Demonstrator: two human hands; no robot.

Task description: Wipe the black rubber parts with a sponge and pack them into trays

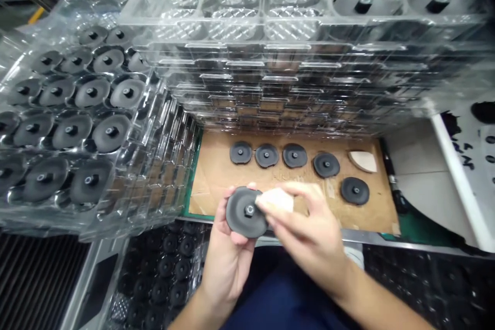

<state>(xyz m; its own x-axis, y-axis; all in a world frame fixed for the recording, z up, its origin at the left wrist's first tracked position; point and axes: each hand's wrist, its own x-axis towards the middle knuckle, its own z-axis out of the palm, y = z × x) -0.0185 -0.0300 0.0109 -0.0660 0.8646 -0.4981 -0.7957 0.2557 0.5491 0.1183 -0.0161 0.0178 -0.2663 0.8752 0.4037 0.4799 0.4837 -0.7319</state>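
A dark grey disc-shaped part (242,221) with a small central stem rests in my left hand (226,263), its fingers closed around the edge. In my right hand (315,232) is a pale, wedge-like pad (278,199), pinched between thumb and fingers. The pad's edge meets the right side of the disc's face. Beyond my hands, several similar discs, among them one grey disc (266,155), lie in a row on a brown cardboard sheet (216,185). Another disc (355,191) lies nearer on the right, below a second pale wedge (362,161).
A tall stack of clear plastic trays (263,69) rises behind the cardboard. To the left, another tray stack (154,165) carries rows of discs. A white panel (460,180) borders the right side. Below the bench edge, more trays (162,273) hold dark parts.
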